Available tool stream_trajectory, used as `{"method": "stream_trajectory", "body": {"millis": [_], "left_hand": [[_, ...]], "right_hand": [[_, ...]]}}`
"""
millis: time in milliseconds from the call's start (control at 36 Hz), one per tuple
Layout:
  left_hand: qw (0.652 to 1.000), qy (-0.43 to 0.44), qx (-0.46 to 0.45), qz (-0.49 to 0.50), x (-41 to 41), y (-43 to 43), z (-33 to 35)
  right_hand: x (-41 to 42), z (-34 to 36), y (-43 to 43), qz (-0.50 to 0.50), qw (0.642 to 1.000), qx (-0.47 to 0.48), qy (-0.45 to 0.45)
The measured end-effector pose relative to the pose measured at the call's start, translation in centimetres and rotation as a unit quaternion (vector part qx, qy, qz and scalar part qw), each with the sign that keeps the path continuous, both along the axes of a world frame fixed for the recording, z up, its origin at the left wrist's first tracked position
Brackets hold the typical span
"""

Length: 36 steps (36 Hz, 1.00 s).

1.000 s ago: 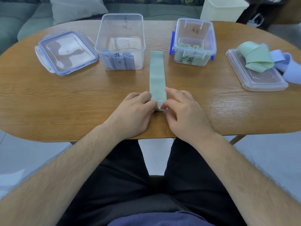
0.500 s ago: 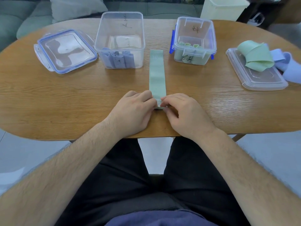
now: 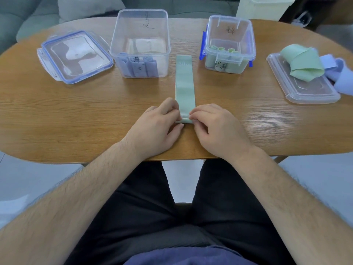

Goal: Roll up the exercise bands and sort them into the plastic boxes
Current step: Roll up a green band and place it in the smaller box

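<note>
Fingertips of left hand [image 3: 155, 127], right hand [image 3: 215, 129] partly out of sight at near rolled end of green band [image 3: 185, 87]. Blue bands [image 3: 343, 77] cut by right edge. Handwriting on left box [image 3: 141, 22], right box [image 3: 231, 23] unreadable, perhaps labels. Cream bin [image 3: 263, 6] cropped at top.

A flat band [image 3: 184, 85] lies lengthwise on the middle of the table [image 3: 76, 115], its far end between two open boxes. The larger box [image 3: 122, 41] stands to the band's left with rolled bands [image 3: 138, 66] upright along its near wall. The smaller box [image 3: 248, 41] stands to the right, also with rolls [image 3: 223, 63] inside. One lid [image 3: 74, 56] lies left of the larger box and another lid [image 3: 305, 90] lies far right, with loose bands [image 3: 303, 64] on and beside it. The left hand [image 3: 154, 127] and right hand [image 3: 215, 127] pinch the band's near end from either side. A sofa [image 3: 28, 14] stands behind the table.
</note>
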State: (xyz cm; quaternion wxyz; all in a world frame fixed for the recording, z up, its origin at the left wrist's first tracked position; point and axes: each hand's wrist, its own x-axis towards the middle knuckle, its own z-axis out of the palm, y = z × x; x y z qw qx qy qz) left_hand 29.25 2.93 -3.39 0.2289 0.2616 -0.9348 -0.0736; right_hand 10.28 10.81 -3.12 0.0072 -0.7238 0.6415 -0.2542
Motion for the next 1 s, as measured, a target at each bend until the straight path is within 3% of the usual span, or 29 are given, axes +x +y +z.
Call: {"method": "stream_trajectory", "body": {"millis": [639,861,1000], "left_hand": [[1.000,0.023,0.008,0.014,-0.4,-1.0,-0.6],[0.999,0.018,-0.042,0.020,-0.6,-1.4,-1.1],[0.992,-0.032,-0.111,0.047,-0.7,-1.3,-0.5]], "right_hand": [[-1.9,-0.6,-0.9,0.038,0.998,-0.021,-0.039],[-1.9,-0.5,-1.4,0.038,0.999,-0.025,-0.027],[-1.6,-0.4,-1.7,0.031,0.999,-0.032,-0.012]]}}
